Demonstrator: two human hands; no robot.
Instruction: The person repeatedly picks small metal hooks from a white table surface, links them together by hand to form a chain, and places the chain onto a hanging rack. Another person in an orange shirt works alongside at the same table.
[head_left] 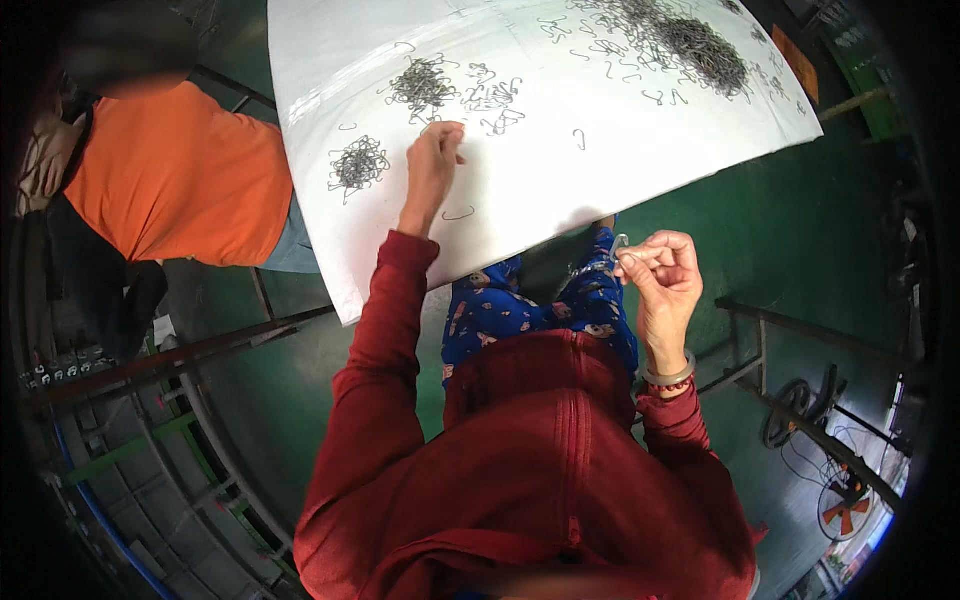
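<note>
My left hand (436,160) hovers over the white tabletop (520,190), just below a pile of small dark wire hooks (422,85). Its fingers curl inward, and whatever they may hold is hidden. Beside that pile lies a looser scatter of shinier hooks (494,100). My right hand (668,285) is off the table's near edge, above my lap, pinching a small metal hook (620,243) between thumb and fingertips. One single hook (459,214) rests near my left wrist, and another hook (579,140) lies alone toward the middle of the table.
A smaller hook pile (358,165) sits at the table's left, and a large heap (705,55) at the far right. A person in an orange shirt (185,175) is close on the left. Metal bars (810,345) and a fan (843,508) stand at the right.
</note>
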